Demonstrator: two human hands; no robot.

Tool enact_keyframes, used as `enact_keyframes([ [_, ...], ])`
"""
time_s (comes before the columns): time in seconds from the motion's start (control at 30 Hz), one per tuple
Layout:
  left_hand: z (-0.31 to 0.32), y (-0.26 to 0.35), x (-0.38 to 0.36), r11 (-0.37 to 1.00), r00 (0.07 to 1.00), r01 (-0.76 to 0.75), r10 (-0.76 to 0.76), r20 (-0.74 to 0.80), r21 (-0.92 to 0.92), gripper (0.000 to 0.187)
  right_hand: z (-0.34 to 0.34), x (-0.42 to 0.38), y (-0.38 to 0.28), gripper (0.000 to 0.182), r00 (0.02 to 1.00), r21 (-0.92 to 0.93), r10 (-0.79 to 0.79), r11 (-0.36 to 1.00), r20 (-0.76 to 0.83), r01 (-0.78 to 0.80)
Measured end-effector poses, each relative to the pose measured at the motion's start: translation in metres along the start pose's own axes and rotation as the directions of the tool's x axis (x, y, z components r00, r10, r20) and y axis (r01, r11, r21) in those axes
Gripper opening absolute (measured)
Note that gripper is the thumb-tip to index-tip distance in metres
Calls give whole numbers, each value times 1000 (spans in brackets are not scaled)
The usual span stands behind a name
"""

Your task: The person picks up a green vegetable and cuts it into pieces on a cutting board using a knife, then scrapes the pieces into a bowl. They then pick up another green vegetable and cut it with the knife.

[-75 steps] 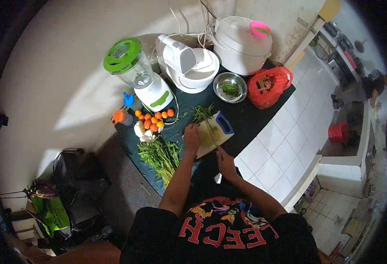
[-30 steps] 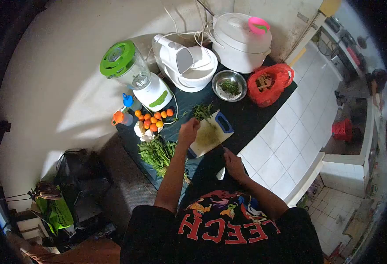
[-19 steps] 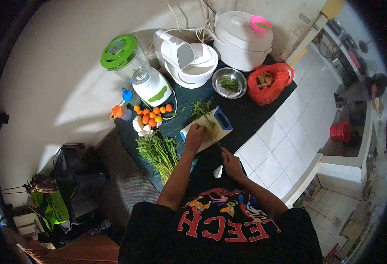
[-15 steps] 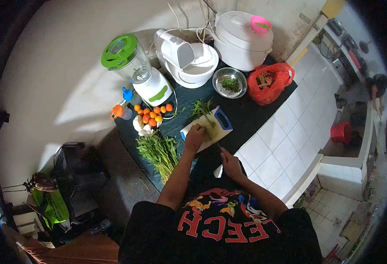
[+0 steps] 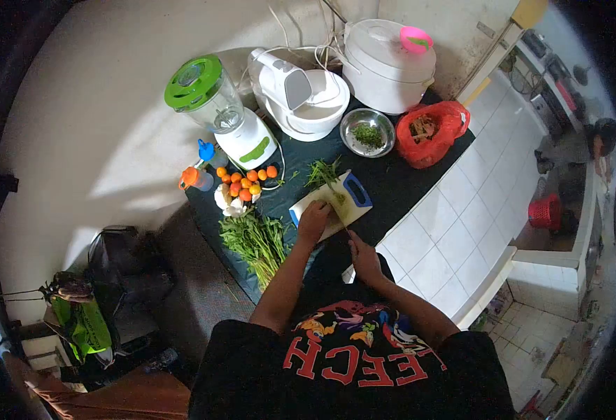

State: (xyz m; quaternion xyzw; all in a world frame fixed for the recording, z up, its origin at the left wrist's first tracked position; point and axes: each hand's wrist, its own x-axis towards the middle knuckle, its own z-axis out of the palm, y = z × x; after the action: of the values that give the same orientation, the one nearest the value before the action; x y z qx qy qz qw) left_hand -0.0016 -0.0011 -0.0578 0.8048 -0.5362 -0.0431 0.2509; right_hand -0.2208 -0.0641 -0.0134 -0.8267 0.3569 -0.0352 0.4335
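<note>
A white cutting board (image 5: 357, 207) with a blue handle lies on the dark tabletop. My left hand (image 5: 314, 218) is closed on green stalks (image 5: 324, 175) that lie over the board, their leafy ends past its far edge. To the right, my right hand (image 5: 364, 259) is wrapped round a knife (image 5: 341, 218), its thin blade reaching onto the board. Small green pieces rest near the blade. A bundle of leafy greens (image 5: 255, 248) lies left of my left hand. Beyond it are small orange tomatoes (image 5: 245, 194) and white garlic bulbs (image 5: 232, 206).
A blender (image 5: 241, 138), a white stand mixer (image 5: 287, 84) and a rice cooker (image 5: 385, 70) stand along the wall. Near them are a metal bowl of chopped greens (image 5: 367, 134) and a red plastic bag (image 5: 437, 143). Another person (image 5: 605, 136) is at the far right.
The view has shifted slightly, moving the tabletop things a little to the right. My hands stay over the board, with the knife blade at a slightly different angle.
</note>
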Motion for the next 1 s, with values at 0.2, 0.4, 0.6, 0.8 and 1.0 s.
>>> enact_keyframes([
  [0.2, -2, 8, 5, 995, 996, 88, -89, -29, -41, 22, -2, 24, -6, 43, 997, 77, -61, 995, -55, 65],
  [0.4, -4, 9, 6, 999, 998, 48, -49, -28, -25, 20, -9, -3, -8, 40, 999, 47, 39, 998, 4, -39],
  [0.6, -3, 6, -4, 1000, 999, -9, 10, -48, 24, 23, -2, -4, -2, 44, 998, 54, -66, 996, -24, 67],
  [0.8, -4, 6, -4, 1000, 998, -14, 13, -63, -20, 24, 8, 14, 0, 43, 985, 29, -132, 990, -107, 136],
  [1.0, -2, 4, -5, 998, 994, 44, -48, -96, -47, 23, 13, 21, -5, 44, 992, 60, -99, 993, -81, 104],
])
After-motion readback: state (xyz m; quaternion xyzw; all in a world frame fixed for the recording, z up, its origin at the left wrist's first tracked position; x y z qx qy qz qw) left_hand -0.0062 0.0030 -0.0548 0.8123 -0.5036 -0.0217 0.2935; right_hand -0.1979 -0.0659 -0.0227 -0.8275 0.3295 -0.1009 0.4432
